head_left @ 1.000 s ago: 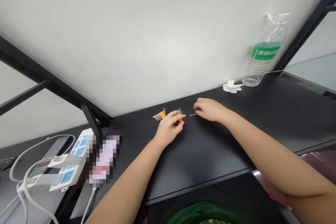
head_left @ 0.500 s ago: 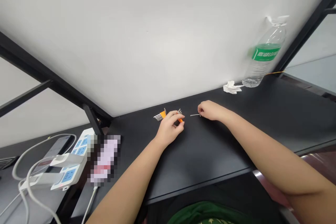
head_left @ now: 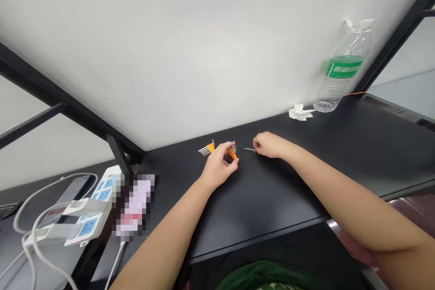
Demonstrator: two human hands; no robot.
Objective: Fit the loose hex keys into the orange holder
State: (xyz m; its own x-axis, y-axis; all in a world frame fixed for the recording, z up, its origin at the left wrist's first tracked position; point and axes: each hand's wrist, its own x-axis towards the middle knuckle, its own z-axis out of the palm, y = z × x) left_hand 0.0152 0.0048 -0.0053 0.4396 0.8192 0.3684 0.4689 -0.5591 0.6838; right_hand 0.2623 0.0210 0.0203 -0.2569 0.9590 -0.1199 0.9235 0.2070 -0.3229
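Observation:
My left hand [head_left: 220,166] is closed on an orange hex key holder [head_left: 232,154], its thumb and fingers at the ends, with several metal keys showing at the top. Just left of that hand, a second orange holder [head_left: 210,147] lies on the desk with a row of silver keys pointing left. My right hand [head_left: 267,145] pinches a thin silver hex key [head_left: 249,149] whose long shaft points left toward the held holder, a small gap apart. The pinched end is partly hidden by the fingers.
Crumpled tissue [head_left: 300,113] and a clear bottle with a green label [head_left: 345,68] stand by the wall at the right. A blurred-out phone-like item [head_left: 137,204] and a white power strip [head_left: 98,208] with cables are at the left of the black desk [head_left: 258,204].
My right hand has moved slightly left with the hex key, closer to the left hand. The holder in my left hand has turned a little, showing more of its orange face.

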